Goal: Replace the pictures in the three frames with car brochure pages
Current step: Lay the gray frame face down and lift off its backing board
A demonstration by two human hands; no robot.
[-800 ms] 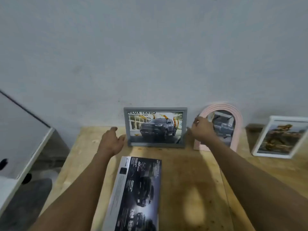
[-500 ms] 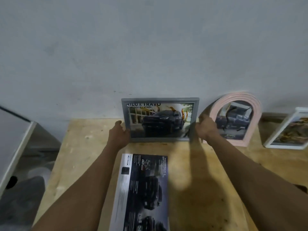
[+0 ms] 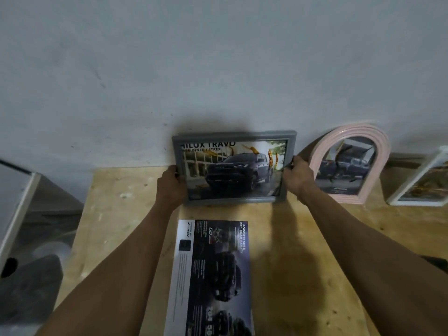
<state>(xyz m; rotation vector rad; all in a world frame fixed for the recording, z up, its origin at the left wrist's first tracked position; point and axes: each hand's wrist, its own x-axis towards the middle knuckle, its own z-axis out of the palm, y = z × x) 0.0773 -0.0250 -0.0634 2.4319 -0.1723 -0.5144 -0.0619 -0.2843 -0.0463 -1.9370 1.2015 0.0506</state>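
Note:
A grey rectangular frame [image 3: 232, 137] with a dark pickup brochure page in it stands at the back of the wooden table [image 3: 303, 251], against the wall. My left hand [image 3: 171, 186] grips its left edge and my right hand [image 3: 299, 177] grips its right edge. To its right a pink arched frame [image 3: 380, 151] leans on the wall, also showing a truck page. Further right, cut by the image edge, a white frame [image 3: 397, 197] holds an orange-brown picture. A car brochure [image 3: 213, 275] lies flat on the table in front of the grey frame.
A grey wall [image 3: 218, 69] rises directly behind the table. Left of the table stands a white-edged cabinet [image 3: 17, 214], with a dark floor and a dark object [image 3: 29, 284] below it.
Both hands have closed onto the sides of the grey frame, which was standing free between them earlier. The frame now looks lifted or tilted slightly. My view has moved closer.

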